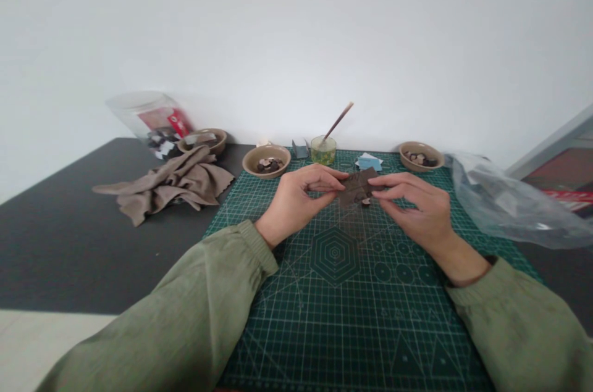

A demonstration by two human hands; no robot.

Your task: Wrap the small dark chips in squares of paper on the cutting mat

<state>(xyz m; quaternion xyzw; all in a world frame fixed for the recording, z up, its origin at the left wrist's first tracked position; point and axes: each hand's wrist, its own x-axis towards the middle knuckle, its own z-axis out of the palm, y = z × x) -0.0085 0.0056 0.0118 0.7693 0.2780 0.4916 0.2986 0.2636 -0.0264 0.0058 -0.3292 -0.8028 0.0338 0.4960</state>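
A thin dark brown sheet (356, 187) with an uneven outline is held up over the green cutting mat (333, 324). My left hand (306, 191) pinches its left edge between thumb and fingers. On the opposite side, my right hand (412, 200) grips the right edge the same way. Just below the sheet, near my right fingertips, shows a small dark piece with a pale edge (365, 201); whether it is attached or lies on the mat I cannot tell. The sheet's material is too blurred to name.
Behind the hands stand a bowl of small pieces (250, 165), a green glass with a brush (323, 150), blue papers (369, 162) and another bowl (422, 165). A brown cloth (180, 185) and clear jar (139, 111) lie left; a plastic bag (519, 213) lies right.
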